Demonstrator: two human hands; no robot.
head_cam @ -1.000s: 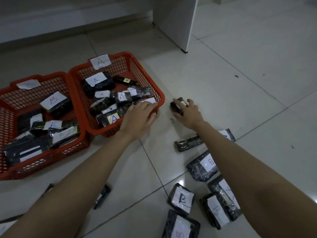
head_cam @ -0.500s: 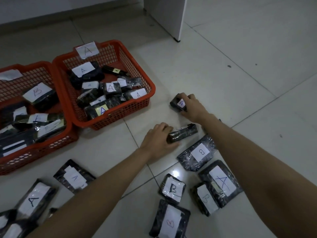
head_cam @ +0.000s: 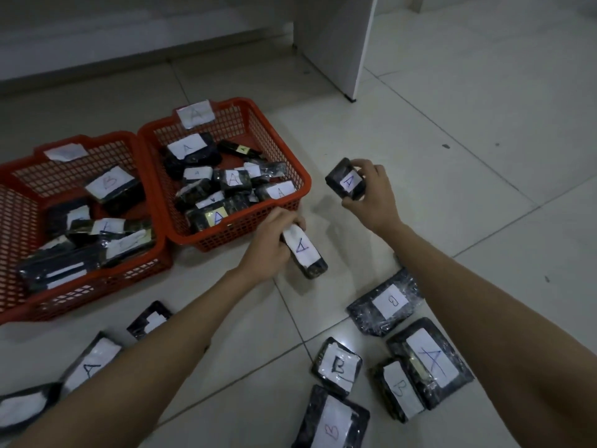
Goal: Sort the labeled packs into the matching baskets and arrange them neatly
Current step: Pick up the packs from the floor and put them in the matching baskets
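Both hands hold a dark plastic-wrapped pack marked A, just outside the red basket tagged A.

The left hand (head_cam: 269,240) is wrapped round a long narrow black pack with a white paper label reading A (head_cam: 303,250), tilted, close to the near right corner of the red plastic mesh basket with the A tag on its far rim (head_cam: 290,163). The right hand (head_cam: 371,192) pinches a small squarish black pack with a white A label (head_cam: 347,182) between thumb and fingers, in the air just right of that basket. Beside it on the left stands a second red mesh basket (head_cam: 155,263) holding B-labelled packs. More wrapped packs lie on the pale tiled floor (head_cam: 468,156) near the forearms, among them one crinkly black pack labelled B (head_cam: 386,300) and a large one labelled A (head_cam: 429,363).
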